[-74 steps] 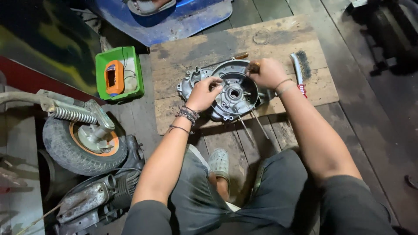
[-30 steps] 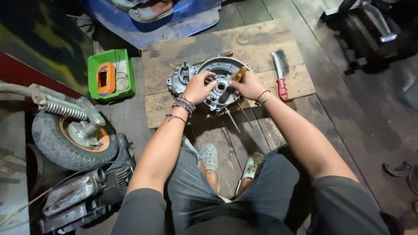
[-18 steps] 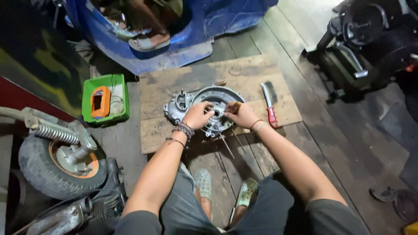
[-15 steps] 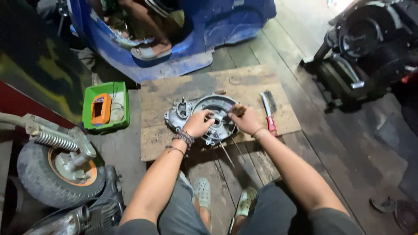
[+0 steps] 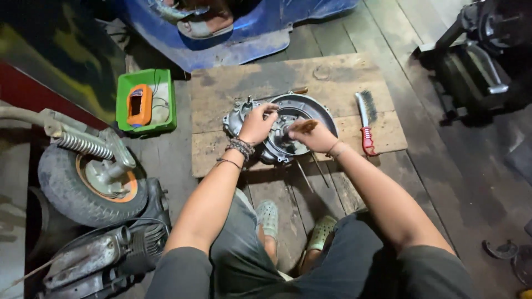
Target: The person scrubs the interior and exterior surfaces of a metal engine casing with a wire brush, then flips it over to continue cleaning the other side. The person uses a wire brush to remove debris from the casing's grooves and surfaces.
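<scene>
Engine casing (image 5: 288,124) looks heavy, stiff cast metal, so your left hand (image 5: 256,124) steadies its rim while your right hand (image 5: 311,134), just beside, closes on a wooden-handled tool (image 5: 299,128).

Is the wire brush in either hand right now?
No, the wire brush lies on the board, right of the right hand.

Dim workshop light from overhead, brightest on the wooden board (image 5: 299,111) and forearms. Left edge and top right corner fall into deep shadow. Slight motion blur on the right hand (image 5: 313,134). Mild wide-angle bending at the edges. No glare; grainy, warm cast.
</scene>
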